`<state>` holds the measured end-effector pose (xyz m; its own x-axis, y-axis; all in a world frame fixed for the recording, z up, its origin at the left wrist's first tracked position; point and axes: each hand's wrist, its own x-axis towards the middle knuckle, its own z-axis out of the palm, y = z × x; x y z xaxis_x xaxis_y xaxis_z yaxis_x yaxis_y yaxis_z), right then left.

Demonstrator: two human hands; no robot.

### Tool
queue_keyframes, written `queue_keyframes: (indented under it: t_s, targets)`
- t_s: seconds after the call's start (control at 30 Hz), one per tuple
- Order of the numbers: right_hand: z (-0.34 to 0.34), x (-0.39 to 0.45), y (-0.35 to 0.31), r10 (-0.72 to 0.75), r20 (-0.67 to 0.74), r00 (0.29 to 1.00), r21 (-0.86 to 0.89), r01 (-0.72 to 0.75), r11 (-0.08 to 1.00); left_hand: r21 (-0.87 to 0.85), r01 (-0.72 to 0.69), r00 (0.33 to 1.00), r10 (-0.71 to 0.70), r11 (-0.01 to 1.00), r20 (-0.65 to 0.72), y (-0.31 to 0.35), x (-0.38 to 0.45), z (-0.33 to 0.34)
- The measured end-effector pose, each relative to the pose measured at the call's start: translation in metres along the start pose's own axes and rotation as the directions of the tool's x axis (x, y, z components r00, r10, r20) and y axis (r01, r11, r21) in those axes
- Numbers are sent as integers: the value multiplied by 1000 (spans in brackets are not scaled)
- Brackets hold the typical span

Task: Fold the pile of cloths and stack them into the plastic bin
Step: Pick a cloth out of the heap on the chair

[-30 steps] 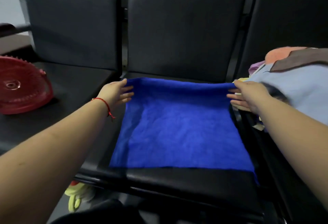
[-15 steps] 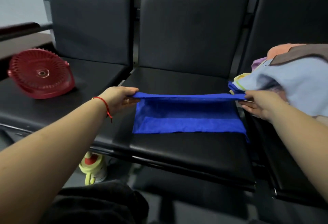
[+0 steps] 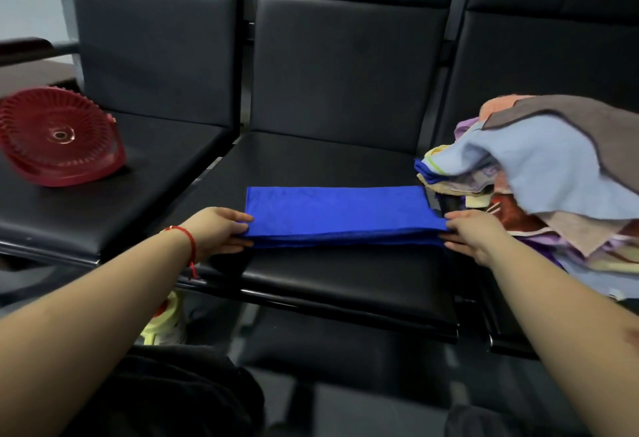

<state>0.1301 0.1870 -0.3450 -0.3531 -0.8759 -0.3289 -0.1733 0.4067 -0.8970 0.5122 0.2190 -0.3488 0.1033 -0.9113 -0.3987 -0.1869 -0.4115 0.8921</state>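
Note:
A bright blue cloth point(image 3: 340, 211) lies folded in half as a long strip on the middle black seat point(image 3: 345, 284). My left hand point(image 3: 218, 232) pinches its near left corner, thumb on top. My right hand point(image 3: 475, 234) pinches the near right corner. A pile of unfolded cloths point(image 3: 539, 177) in light blue, brown, orange, purple and beige is heaped on the seat to the right. A red plastic bin point(image 3: 58, 139) lies tipped on its side on the left seat.
Black seat backs point(image 3: 345, 66) rise behind all three seats. A yellow-green object point(image 3: 166, 326) sits on the floor below the left seat edge. Dark clothing point(image 3: 173, 395) covers the person's lap at the bottom.
Both hands pulled the far edge of the blue cloth toward me, folding it in half onto its near edge. The view also shifted back and right.

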Motion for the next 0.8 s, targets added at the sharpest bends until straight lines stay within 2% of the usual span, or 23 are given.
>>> queue_keyframes:
  t_s: [0.13, 0.27, 0.33, 0.4, 0.57, 0.63, 0.73, 0.8]
  targets:
    - [1, 4, 8, -19, 1, 1000, -85, 19, 996, 12, 14, 999, -13, 1000, -51, -3, 4, 0]
    - [6, 3, 11, -76, -96, 993, -229, 52, 972, 246, 35, 987, 4, 968, -159, -4, 2, -1]
    - [11, -1, 9, -86, -90, 992, -344, 50, 938, 398, 74, 982, 2, 914, -188, -4, 0, -1]
    - [16, -4, 9, -42, -57, 998, -383, 18, 924, 487, 121, 977, -18, 865, -210, -4, -1, -2]
    - [17, 1, 8, -51, -132, 990, -381, -3, 925, 555, 113, 974, 19, 824, -226, -5, 0, 1]
    - [17, 2, 6, -21, -154, 988, -328, -31, 944, 560, 95, 973, 42, 823, -228, -5, 1, 3]
    - [16, 4, 2, 151, -101, 983, -132, -163, 978, 529, 96, 970, 40, 843, -239, -3, -3, 2]
    - [16, 5, 3, 260, -68, 963, -83, -265, 961, 482, 89, 968, 39, 872, -250, -2, -4, 1]
